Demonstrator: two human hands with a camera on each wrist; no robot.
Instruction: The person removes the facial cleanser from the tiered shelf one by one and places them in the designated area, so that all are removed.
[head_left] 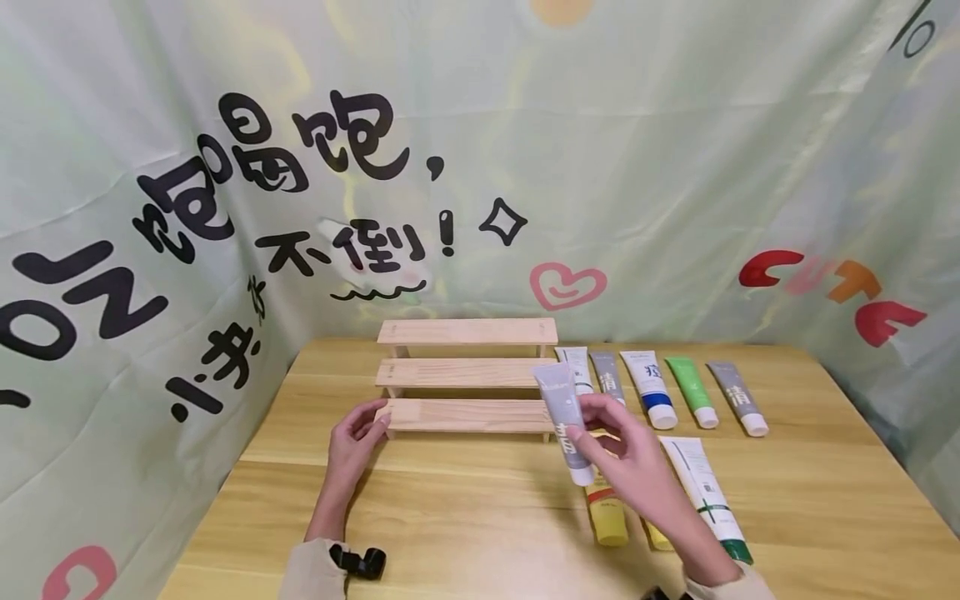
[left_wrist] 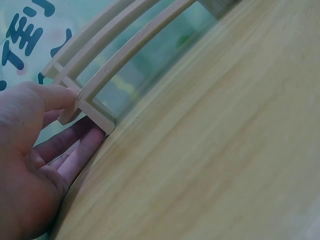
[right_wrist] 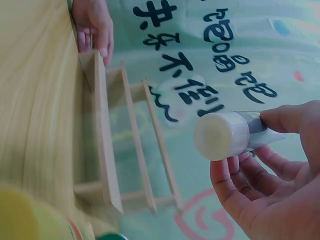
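A three-step wooden stand (head_left: 465, 414) rests on the table near its back edge. My left hand (head_left: 352, 442) grips the left end of its lowest step; in the left wrist view the thumb (left_wrist: 57, 97) lies on the end of the slat and the fingers reach under it. My right hand (head_left: 637, 458) pinches a grey squeeze tube (head_left: 557, 398) between thumb and fingers, raised in front of the stand's right end. This tube slants with its white cap (right_wrist: 220, 135) down and its flat end up.
Behind the right hand lie a white tube (head_left: 576, 362), a grey one (head_left: 604, 371), a blue-banded white one (head_left: 647, 379), a green one (head_left: 690, 390) and another grey one (head_left: 737, 396). Nearer are a yellow tube (head_left: 609, 521), another partly hidden yellow one and a green-capped white one (head_left: 705, 483). Printed cloth (head_left: 675, 167) hangs behind.
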